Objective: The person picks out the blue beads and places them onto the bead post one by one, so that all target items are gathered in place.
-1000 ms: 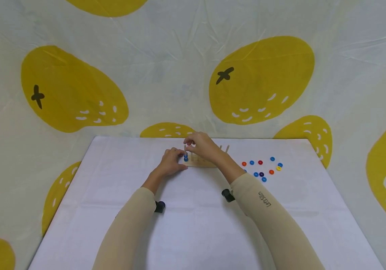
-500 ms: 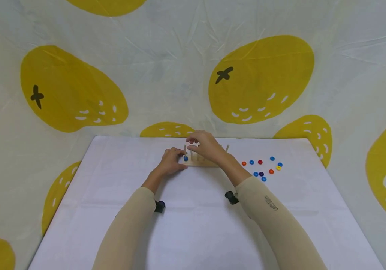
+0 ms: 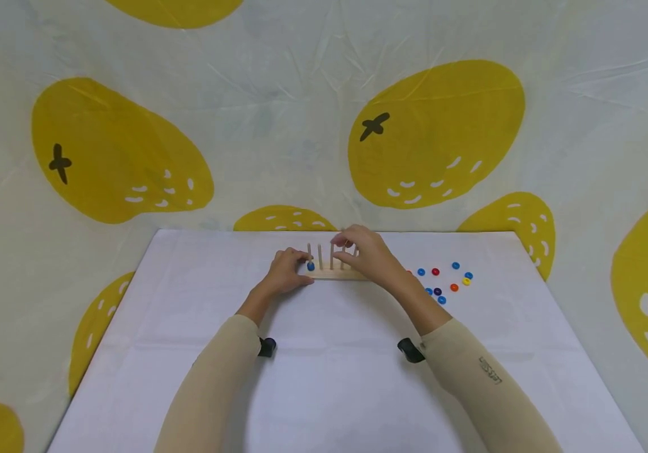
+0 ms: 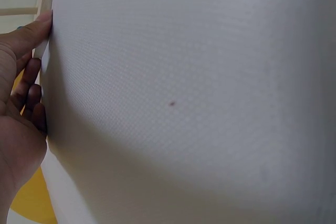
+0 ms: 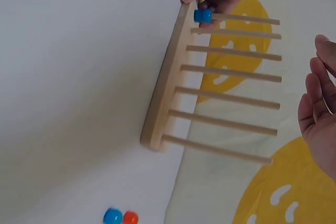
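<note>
A wooden peg rack (image 3: 335, 274) with a row of upright pegs stands near the far edge of the table. My left hand (image 3: 284, 270) holds its left end, thumb in front and fingers behind; the left wrist view shows the thumb (image 4: 37, 31) against the base. At the foot of the end peg beside that hand sit two stacked blue beads (image 5: 202, 16). My right hand (image 3: 370, 255) hovers over the right part of the rack, hiding some pegs in the head view. Its fingers are loosely bent, apart from the pegs, with nothing visible between them.
Several loose beads lie on the white tabletop right of the rack, among them a yellow bead (image 3: 467, 282), a red bead (image 3: 435, 272) and a dark purple bead (image 3: 438, 292). A patterned cloth (image 3: 279, 157) hangs behind the table.
A blue bead has slid down the leftmost peg onto the one below. My right hand has drawn away from that peg to the right. The left hand stays put.
</note>
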A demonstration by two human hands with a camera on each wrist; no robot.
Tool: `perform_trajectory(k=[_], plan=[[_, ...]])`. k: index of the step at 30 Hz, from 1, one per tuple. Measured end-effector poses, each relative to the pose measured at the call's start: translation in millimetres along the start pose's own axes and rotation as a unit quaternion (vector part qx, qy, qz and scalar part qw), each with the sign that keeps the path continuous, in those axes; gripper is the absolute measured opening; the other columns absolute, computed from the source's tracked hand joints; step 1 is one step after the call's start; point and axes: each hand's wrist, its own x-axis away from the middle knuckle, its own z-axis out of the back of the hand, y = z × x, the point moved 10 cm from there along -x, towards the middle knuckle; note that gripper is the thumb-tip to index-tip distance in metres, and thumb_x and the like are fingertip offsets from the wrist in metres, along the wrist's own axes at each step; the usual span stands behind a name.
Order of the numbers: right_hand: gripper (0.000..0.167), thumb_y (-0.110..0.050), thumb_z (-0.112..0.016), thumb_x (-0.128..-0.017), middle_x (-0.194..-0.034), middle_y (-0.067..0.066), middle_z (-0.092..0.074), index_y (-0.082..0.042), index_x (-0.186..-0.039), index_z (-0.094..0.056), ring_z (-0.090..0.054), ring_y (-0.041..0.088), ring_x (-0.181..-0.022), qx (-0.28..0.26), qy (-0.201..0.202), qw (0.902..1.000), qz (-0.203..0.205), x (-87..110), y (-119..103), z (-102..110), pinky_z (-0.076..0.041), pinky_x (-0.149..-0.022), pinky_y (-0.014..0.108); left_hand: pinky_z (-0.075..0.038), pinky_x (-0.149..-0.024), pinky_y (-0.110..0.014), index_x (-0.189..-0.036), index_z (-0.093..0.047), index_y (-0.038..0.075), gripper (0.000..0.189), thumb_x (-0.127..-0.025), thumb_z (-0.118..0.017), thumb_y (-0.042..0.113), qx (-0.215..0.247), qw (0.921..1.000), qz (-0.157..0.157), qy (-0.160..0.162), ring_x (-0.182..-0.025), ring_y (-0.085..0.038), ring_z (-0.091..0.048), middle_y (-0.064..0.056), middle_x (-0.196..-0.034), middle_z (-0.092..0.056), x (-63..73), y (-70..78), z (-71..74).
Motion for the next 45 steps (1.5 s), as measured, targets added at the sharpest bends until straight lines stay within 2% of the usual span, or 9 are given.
perform_trajectory(k=[5,10,13,19,24,29,38,45], plan=[[0.026,-0.017,-0.080,-0.092,-0.109,0.005,-0.071,-0.010,-0.116,-0.073,-0.065,0.024,-0.098,0.001,0.001,0.9999,-0.014,23.4,8,10,-0.059,-0.087,0.042,-0.037,-0.116,-0.047,-0.136,-0.065,0.010,0.061,-0.082,-0.089,0.025,0.003,1.0000,0.001,0.000,-0.131,-0.032,-0.044,-0.010,-0.133,-0.059,2.0,-0.2,0.6],[0.028,-0.013,-0.081,-0.090,-0.106,0.005,-0.071,-0.008,-0.116,-0.073,-0.065,0.022,-0.094,0.001,0.023,0.9996,0.014,49.5,20,23,-0.058,-0.080,0.041,-0.037,-0.116,-0.047,-0.137,-0.065,0.010,0.061,-0.082,-0.089,0.025,0.002,1.0000,0.000,-0.003,-0.133,-0.032,-0.043,-0.011,-0.135,-0.059,2.2,0.1,0.7],[0.030,-0.012,-0.081,-0.089,-0.104,0.003,-0.071,-0.007,-0.117,-0.072,-0.064,0.019,-0.092,0.012,0.035,0.9992,0.017,65.3,31,31,-0.057,-0.077,0.037,-0.036,-0.116,-0.048,-0.137,-0.064,0.009,0.062,-0.082,-0.088,0.025,0.002,1.0000,-0.002,-0.003,-0.133,-0.032,-0.044,-0.011,-0.135,-0.059,1.6,0.6,0.6],[0.034,-0.010,-0.085,-0.085,-0.103,0.004,-0.071,-0.006,-0.115,-0.070,-0.065,0.022,-0.090,0.024,0.054,0.9982,0.005,93.2,57,47,-0.057,-0.075,0.034,-0.036,-0.116,-0.048,-0.138,-0.064,0.008,0.063,-0.082,-0.088,0.025,0.002,1.0000,-0.007,-0.003,-0.133,-0.033,-0.044,-0.012,-0.136,-0.059,1.7,3.4,1.7],[0.037,-0.007,-0.086,-0.082,-0.101,0.005,-0.071,-0.006,-0.115,-0.068,-0.063,0.021,-0.089,0.040,0.064,0.9970,-0.020,115.2,81,59,-0.055,-0.075,0.032,-0.037,-0.116,-0.048,-0.138,-0.064,0.008,0.062,-0.083,-0.088,0.025,0.000,0.9999,-0.013,-0.002,-0.132,-0.033,-0.044,-0.013,-0.135,-0.059,2.3,5.9,2.8],[0.038,-0.006,-0.086,-0.082,-0.100,0.008,-0.072,-0.004,-0.116,-0.068,-0.063,0.023,-0.089,0.046,0.065,0.9955,-0.052,134.4,104,66,-0.055,-0.075,0.038,-0.037,-0.116,-0.047,-0.137,-0.064,0.009,0.061,-0.083,-0.088,0.025,-0.005,0.9999,-0.011,-0.001,-0.132,-0.033,-0.044,-0.012,-0.134,-0.059,2.2,5.4,2.6],[0.039,-0.017,-0.082,-0.089,-0.106,0.012,-0.069,-0.001,-0.120,-0.066,-0.058,0.023,-0.093,0.046,0.026,0.9854,-0.161,168.1,148,66,-0.051,-0.072,0.019,-0.037,-0.116,-0.047,-0.137,-0.065,0.010,0.061,-0.083,-0.088,0.027,-0.012,0.9999,-0.005,-0.003,-0.132,-0.033,-0.045,-0.012,-0.135,-0.059,1.7,4.0,1.4],[0.040,-0.023,-0.081,-0.090,-0.096,0.007,-0.066,-0.001,-0.119,-0.066,-0.059,0.022,-0.089,0.040,0.000,0.9748,-0.219,187.1,171,63,-0.050,-0.072,0.016,-0.037,-0.116,-0.048,-0.135,-0.065,0.009,0.060,-0.083,-0.088,0.026,-0.005,1.0000,-0.007,0.001,-0.132,-0.033,-0.044,-0.012,-0.134,-0.059,3.2,5.7,2.6]])
